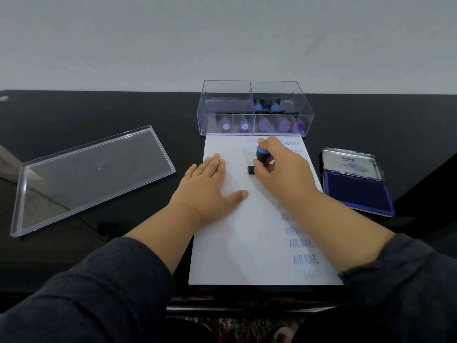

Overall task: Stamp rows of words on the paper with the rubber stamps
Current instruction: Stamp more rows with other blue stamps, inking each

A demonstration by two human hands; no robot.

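now | right hand [279, 167] grips stamp [258, 159] on paper [237, 243] | left hand [207, 186] flat

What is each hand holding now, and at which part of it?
The right hand grips a rubber stamp with its fingers around the black handle below the blue cap. The left hand holds nothing; it lies flat on the paper.

Colours: black desk [74, 115], white paper [237, 243], blue ink.
Paper stamped with blue "AIR MAIL" and "FRAGILE" words [291, 143]. Held stamp [259, 158]: black body, blue cap. Clear box [254, 107] holds blue- and purple-capped stamps. Ink pad [356, 191] deep blue, its lid silver. Box lid [91, 177] clear. Sleeves [99, 293] dark navy.
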